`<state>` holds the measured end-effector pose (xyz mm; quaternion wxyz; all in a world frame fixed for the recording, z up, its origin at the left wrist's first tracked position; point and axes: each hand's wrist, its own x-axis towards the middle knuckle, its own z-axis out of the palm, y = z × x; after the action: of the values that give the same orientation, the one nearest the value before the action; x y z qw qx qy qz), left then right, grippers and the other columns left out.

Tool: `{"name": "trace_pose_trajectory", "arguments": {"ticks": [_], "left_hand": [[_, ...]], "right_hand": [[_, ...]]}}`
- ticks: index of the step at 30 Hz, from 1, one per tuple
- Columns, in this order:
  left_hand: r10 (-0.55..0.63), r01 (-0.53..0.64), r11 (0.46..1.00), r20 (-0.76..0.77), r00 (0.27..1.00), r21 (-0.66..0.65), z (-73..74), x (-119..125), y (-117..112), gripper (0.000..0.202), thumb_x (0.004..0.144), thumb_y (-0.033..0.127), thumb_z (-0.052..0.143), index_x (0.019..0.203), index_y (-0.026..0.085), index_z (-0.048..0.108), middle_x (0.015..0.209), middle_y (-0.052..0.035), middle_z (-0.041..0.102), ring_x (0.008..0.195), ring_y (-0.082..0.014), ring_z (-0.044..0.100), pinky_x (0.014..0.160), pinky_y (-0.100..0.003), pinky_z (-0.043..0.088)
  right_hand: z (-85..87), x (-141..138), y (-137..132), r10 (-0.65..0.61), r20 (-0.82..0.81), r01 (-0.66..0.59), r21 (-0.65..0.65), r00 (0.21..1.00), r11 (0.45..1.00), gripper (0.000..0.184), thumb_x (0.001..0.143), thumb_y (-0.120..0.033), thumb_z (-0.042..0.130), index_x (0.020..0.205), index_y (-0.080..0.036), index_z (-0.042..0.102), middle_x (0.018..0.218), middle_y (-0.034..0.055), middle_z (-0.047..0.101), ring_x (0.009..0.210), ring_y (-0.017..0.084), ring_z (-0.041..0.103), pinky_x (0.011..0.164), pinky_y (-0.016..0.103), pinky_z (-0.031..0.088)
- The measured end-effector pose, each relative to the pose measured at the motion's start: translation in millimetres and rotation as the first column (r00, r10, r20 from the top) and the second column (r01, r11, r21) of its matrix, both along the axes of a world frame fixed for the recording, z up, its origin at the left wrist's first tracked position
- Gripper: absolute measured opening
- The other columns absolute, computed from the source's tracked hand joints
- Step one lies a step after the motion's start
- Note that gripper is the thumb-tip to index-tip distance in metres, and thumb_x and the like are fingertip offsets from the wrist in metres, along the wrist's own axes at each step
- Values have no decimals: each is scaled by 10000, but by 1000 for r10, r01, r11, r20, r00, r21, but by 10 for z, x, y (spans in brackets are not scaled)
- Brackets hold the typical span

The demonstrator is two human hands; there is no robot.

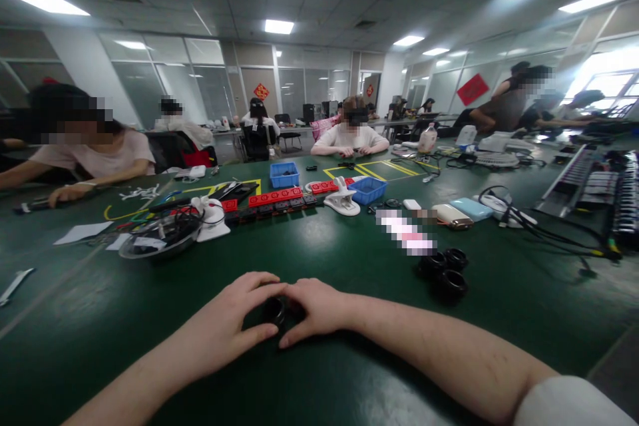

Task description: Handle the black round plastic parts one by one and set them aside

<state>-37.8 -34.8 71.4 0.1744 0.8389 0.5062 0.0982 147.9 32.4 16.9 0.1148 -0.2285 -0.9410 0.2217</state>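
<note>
In front of me, low over the green table, my left hand [244, 313] curls its fingers and thumb around a small black ring-shaped part [273, 311]. My right hand [317, 309] is bent round the other side of the same part, its fingertips meeting those of the left. Something dark lies in the shadow under the right palm; whether it belongs to the ring cannot be made out. To the right of the hands, several similar glossy black rings [452, 284] sit together on the table.
Beyond my hands are red-and-black strip blocks [274, 197], blue bins [284, 175], [369, 190], a white clamp-like stand [342, 200] and a clear bowl of cables [160, 246]. Power banks [452, 215] and cables lie right. A person [352, 133] sits opposite, another [100, 153] at left.
</note>
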Motion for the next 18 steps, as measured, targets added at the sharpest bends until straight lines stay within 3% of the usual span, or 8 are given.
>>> {"name": "trace_pose_trajectory", "arguments": {"ticks": [4,7,11,14,18], "left_hand": [[-90,89,993,-15,996,-73,25,-91,49,443,802,231,509,1215,382,447,1307,23,402,1195,-221,369,1012,-392,278],[-122,120,984,-7,993,-131,22,-85,81,407,809,202,488,1180,369,495,1241,22,473,1138,-200,434,982,-345,319],[-103,105,983,22,994,-153,43,-1,76,398,798,204,502,1170,345,514,1119,2,533,1037,-193,497,905,-307,371],[-45,45,991,4,999,-125,29,100,38,352,792,231,508,1133,316,542,1000,-7,551,931,-186,530,808,-285,407],[188,-182,981,-120,975,66,-74,232,-22,264,756,345,560,979,212,602,883,-41,561,815,-219,548,725,-336,429]], "right_hand": [[-18,45,117,107,27,-105,-63,994,992,551,648,-519,632,1078,-189,531,766,-10,561,654,119,502,592,217,373],[-44,30,142,115,40,-114,-23,993,993,424,666,-455,645,971,-168,577,763,-9,556,682,118,496,616,217,364],[-69,16,116,103,14,-102,-11,995,995,406,660,-451,654,947,-172,582,757,-12,565,687,120,504,625,217,365],[-69,-6,45,5,16,-5,-3,1000,1000,452,623,-508,656,920,-175,581,754,-2,582,680,137,517,605,228,373],[-46,-78,-91,-210,48,205,86,977,975,582,556,-642,614,885,-164,570,763,40,598,671,186,534,577,270,386]]}}
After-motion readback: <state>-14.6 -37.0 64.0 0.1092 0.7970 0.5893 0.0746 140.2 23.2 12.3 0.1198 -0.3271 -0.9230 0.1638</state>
